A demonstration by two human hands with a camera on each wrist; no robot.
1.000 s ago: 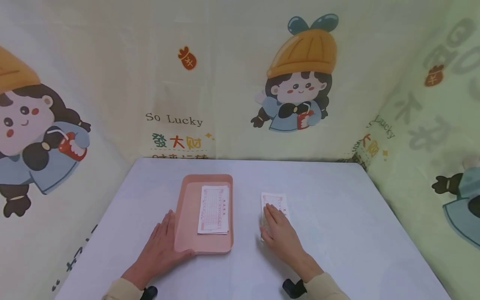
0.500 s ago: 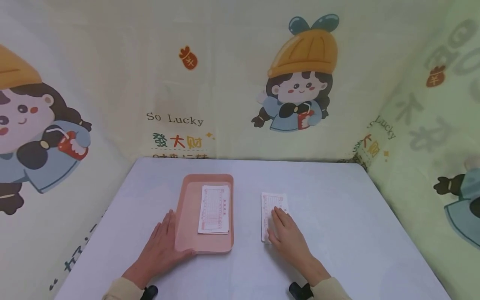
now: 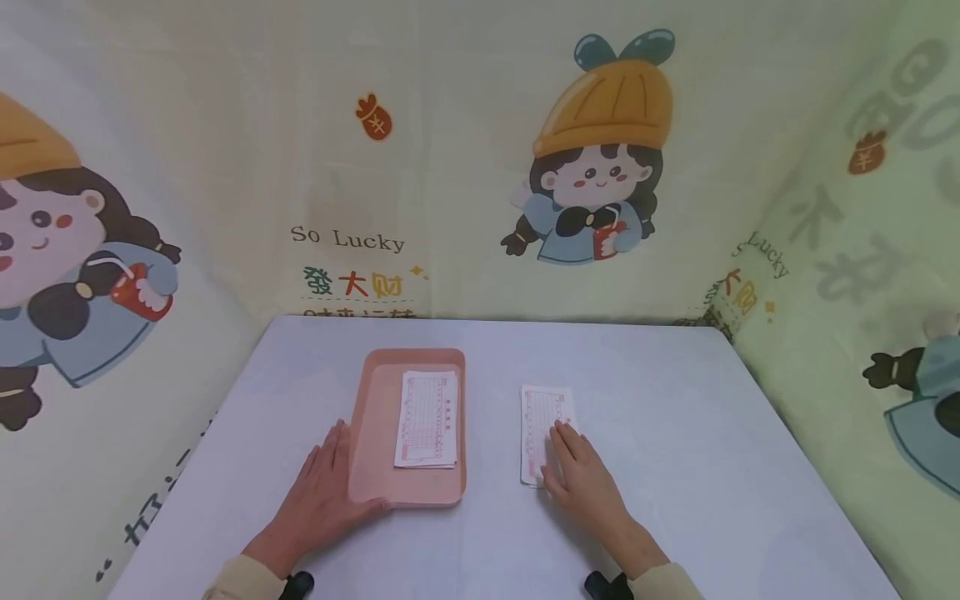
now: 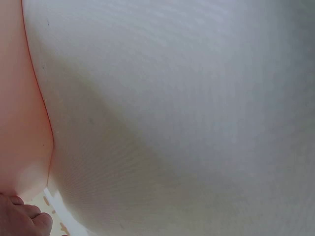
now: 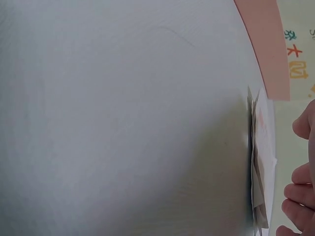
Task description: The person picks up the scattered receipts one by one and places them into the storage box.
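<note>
My left hand (image 3: 322,492) lies along the lower left corner of a pink tray (image 3: 371,479), fingers straight up its left side and thumb across the near edge. In that tray sits a small stack of printed paper slips (image 3: 426,419) with red lines. A second stack of slips (image 3: 536,433) lies on the table to the tray's right. Over its lower right part is my right hand (image 3: 588,487), fingers extended and loosely together, holding nothing. The right wrist view shows the stack's slightly parted sheet edges (image 5: 258,167), with the fingers (image 5: 299,191) just above them.
Both stacks and the tray are on a white table (image 3: 675,417). A cream cloth (image 3: 465,167) printed with cartoon figures and lettering stands behind the table and along its sides.
My right hand has slid right and a little toward me across the slips, uncovering their left side and middle. The left hand, the tray and both stacks stay in place.
</note>
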